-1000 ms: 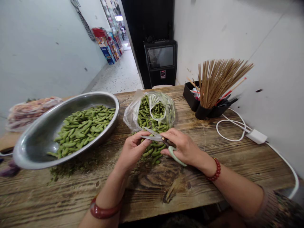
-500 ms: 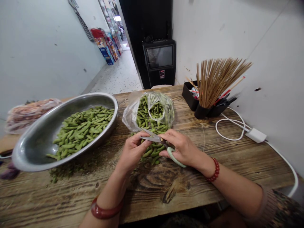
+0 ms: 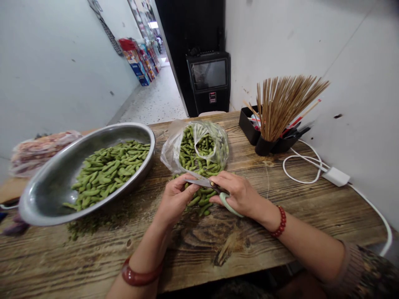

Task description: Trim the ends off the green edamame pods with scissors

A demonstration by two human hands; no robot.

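Observation:
My right hand is wrapped round scissors with pale green handles. Their blades point left, across the fingertips of my left hand. That hand is closed in a pinch; whatever lies between its fingers is hidden by the fingers and blades. Beneath and just beyond both hands, loose green soybean pods spill from a clear plastic bag holding more pods. To the left, a large metal basin stands tilted, with a heap of green pods in it.
Small green trimmings lie by the basin's near side. A bag of pinkish food sits behind it at far left. Wooden sticks stand in a black holder at back right. A white cable runs along the table's right side.
The scissor blades look slightly closer together than before. Both hands stay in nearly the same place, and the view has shifted very little.

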